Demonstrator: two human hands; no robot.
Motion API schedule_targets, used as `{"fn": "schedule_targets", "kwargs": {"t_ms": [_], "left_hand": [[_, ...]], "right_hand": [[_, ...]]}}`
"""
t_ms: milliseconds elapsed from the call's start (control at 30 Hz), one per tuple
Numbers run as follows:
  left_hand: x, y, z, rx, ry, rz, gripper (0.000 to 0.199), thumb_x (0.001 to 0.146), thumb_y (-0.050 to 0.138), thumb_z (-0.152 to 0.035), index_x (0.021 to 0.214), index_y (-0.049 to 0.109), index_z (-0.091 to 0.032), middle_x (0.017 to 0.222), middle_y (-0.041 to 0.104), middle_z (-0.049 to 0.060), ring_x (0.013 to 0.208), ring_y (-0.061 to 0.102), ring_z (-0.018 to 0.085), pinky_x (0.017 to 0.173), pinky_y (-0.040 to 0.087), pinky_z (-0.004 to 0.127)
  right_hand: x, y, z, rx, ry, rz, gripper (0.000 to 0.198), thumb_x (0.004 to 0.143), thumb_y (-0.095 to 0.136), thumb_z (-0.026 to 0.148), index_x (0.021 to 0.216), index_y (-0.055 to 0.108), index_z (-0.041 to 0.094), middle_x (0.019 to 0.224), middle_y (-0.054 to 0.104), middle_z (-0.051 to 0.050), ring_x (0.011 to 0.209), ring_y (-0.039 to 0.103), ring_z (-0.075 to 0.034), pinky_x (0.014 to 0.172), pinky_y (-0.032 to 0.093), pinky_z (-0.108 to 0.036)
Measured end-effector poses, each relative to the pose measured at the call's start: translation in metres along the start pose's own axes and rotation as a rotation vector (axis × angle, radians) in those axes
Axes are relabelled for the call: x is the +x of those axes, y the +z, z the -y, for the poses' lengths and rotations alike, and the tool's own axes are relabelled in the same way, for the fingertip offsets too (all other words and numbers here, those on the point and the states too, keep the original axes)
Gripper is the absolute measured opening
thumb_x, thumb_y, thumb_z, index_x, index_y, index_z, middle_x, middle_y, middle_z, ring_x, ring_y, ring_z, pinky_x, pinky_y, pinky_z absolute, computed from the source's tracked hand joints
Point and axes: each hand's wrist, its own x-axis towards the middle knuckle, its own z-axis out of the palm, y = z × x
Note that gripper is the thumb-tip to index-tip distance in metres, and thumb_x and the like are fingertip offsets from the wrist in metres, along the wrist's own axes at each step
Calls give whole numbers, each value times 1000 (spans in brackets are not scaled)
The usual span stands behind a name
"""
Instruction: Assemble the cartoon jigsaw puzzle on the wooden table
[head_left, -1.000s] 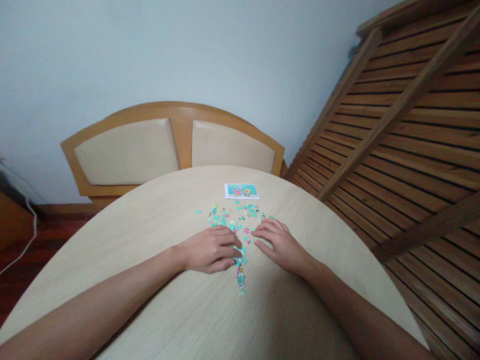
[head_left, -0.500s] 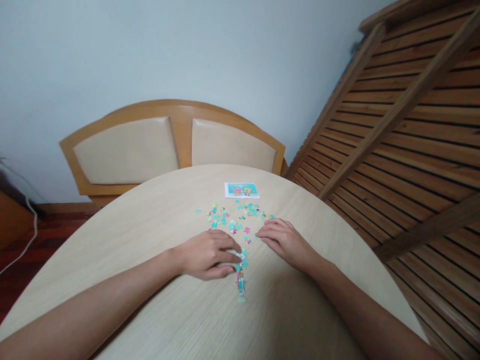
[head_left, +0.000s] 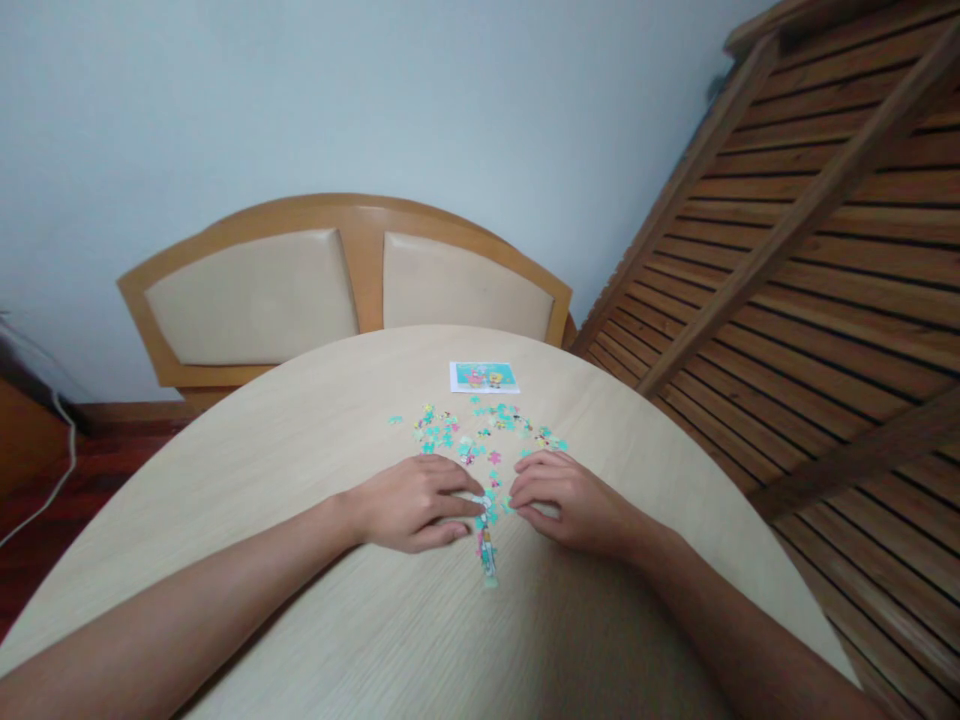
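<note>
Joined jigsaw pieces form a narrow upright strip on the table, teal and white with a little pink. My left hand lies palm down on its left, fingers stretched and apart, with the index fingertip resting on the strip's upper part. Just right of the strip, my right hand has its fingers drawn together at a small teal jigsaw piece, partly hidden by the fingertips. Beyond both hands lie several loose jigsaw pieces, mostly teal, with a pink piece among them.
A picture card with cartoon figures lies behind the pieces on the round wooden table. Past the table's far edge stands a padded wooden headboard against the wall. Wooden slats lean at the right.
My right hand has moved nearer, bringing a teal piece beside the strip. Under my left fingers the strip has shifted slightly, its lower end turning right.
</note>
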Motion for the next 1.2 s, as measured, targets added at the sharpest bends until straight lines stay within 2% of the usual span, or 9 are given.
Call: {"fn": "schedule_targets", "kwargs": {"t_ms": [167, 433, 633, 767, 967, 1200], "left_hand": [[0, -2, 0, -16, 21, -33, 27, 103, 46, -30, 119, 65, -19, 119, 70, 12, 110, 65, 25, 97, 51, 41], [-1, -1, 0, -39, 30, -21, 26, 102, 47, -29, 118, 65, -18, 120, 70, 12, 111, 65, 25, 98, 51, 40], [0, -1, 1, -43, -44, -85, 22, 101, 45, -21, 105, 66, -19, 107, 73, 8, 106, 67, 21, 96, 51, 36], [1, -1, 1, -55, -47, -81, 21, 100, 46, -21, 103, 67, -19, 105, 73, 8, 103, 67, 20, 95, 52, 35], [1, -2, 0, -63, -43, -79, 19, 100, 47, -19, 102, 66, -19, 103, 73, 7, 103, 67, 21, 94, 52, 35], [1, -1, 1, -52, -52, -84, 20, 100, 47, -20, 102, 66, -19, 104, 74, 8, 101, 66, 21, 93, 50, 35]], "right_hand": [[0, 3, 0, 13, 29, -22, 19, 90, 68, 24, 108, 74, 20, 99, 74, -7, 97, 66, -22, 93, 48, -40], [2, 3, 5, 58, 115, 31, 12, 85, 70, 22, 98, 72, 22, 99, 72, -5, 99, 63, -22, 92, 46, -39], [1, 1, 11, 89, 161, 53, 17, 79, 70, 16, 95, 69, 22, 101, 71, -4, 101, 62, -23, 94, 45, -41], [1, 2, 11, 86, 165, 65, 24, 81, 71, 19, 105, 71, 24, 106, 70, -5, 106, 61, -24, 95, 45, -41], [0, 0, 10, 120, 188, 100, 10, 88, 71, 24, 97, 68, 24, 106, 69, -4, 107, 60, -23, 97, 43, -40], [0, -5, 15, 136, 237, 147, 14, 84, 75, 20, 93, 64, 22, 101, 70, -3, 104, 62, -23, 96, 43, -40]]}}
